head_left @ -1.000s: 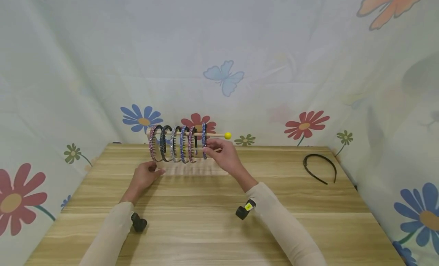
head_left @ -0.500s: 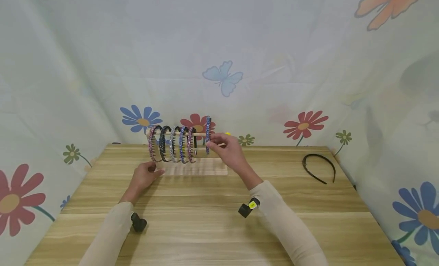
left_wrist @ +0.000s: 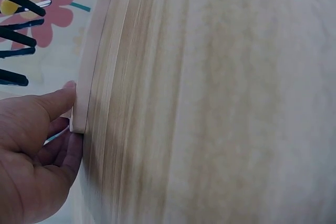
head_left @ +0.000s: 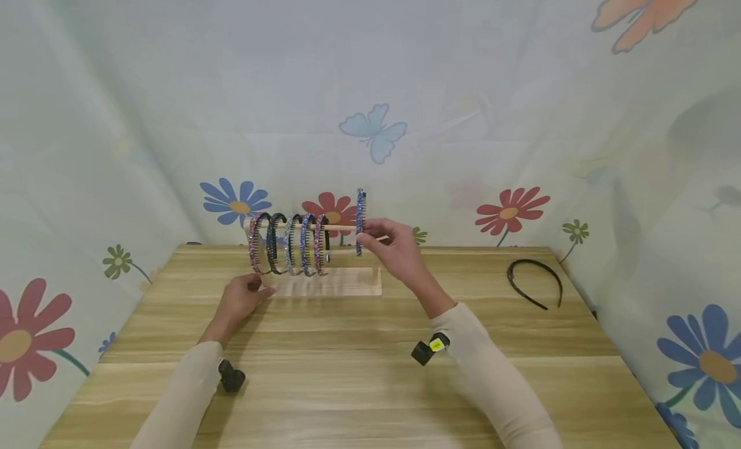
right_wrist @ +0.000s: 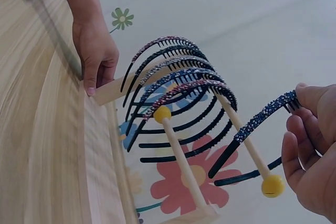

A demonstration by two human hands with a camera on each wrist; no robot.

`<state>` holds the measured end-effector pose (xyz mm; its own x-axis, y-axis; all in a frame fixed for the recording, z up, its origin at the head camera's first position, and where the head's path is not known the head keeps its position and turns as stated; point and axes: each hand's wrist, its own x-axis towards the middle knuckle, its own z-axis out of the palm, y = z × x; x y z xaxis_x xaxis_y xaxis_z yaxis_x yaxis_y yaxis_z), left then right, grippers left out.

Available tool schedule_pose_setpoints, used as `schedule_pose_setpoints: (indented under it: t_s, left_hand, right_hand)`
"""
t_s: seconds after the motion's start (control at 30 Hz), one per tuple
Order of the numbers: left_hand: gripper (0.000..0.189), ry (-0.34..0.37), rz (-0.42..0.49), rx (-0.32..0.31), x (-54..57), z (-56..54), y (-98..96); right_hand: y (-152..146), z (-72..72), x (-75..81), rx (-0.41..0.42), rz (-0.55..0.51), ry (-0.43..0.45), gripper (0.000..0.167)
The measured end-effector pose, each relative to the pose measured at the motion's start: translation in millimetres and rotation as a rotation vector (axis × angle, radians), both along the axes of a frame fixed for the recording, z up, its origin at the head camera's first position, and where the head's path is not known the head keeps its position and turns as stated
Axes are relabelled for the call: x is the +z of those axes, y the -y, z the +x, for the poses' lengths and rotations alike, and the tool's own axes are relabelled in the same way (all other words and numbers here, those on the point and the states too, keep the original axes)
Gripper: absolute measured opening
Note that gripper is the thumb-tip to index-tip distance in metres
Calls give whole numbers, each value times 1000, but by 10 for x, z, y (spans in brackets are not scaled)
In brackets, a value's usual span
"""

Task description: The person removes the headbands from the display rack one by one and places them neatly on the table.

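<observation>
My right hand (head_left: 399,248) pinches a blue rhinestone headband (head_left: 360,208) between thumb and fingers. In the right wrist view this headband (right_wrist: 262,116) straddles the wooden rod near its yellow end ball (right_wrist: 273,186), apart from the others. Several sparkly toothed headbands (right_wrist: 178,87) in pink, black, silver and blue hang further in on the wooden stand (head_left: 353,283). My left hand (head_left: 238,300) holds the left end of the stand's base; the left wrist view shows thumb and fingers at the base's corner (left_wrist: 79,121). In the head view my right hand hides the rod's end.
A plain black headband (head_left: 532,282) lies on the right of the wood-grain table (head_left: 324,378). Close behind the table hangs a flower-print cloth (head_left: 440,146). A second, lower rod on the stand ends in another yellow ball (right_wrist: 162,114).
My right hand has moved right and slightly up with the blue headband, widening its gap from the others. The yellow ball is now hidden in the head view. My left hand stays at the base.
</observation>
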<state>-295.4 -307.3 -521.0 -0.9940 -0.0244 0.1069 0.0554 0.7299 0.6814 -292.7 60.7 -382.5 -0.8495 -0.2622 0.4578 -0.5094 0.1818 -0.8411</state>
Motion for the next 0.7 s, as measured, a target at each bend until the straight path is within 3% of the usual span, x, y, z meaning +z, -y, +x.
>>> schedule_pose_setpoints:
  t_s: [0.4,0.7]
  left_hand:
    - [41,-10,-16,-4,-34,-15,35]
    - [40,-10,-16,-2,-22,-17,1]
  right_hand:
    - [-216,1,98,-70,25,-14,31]
    - [-422,-16,83,-118,17,-2,29]
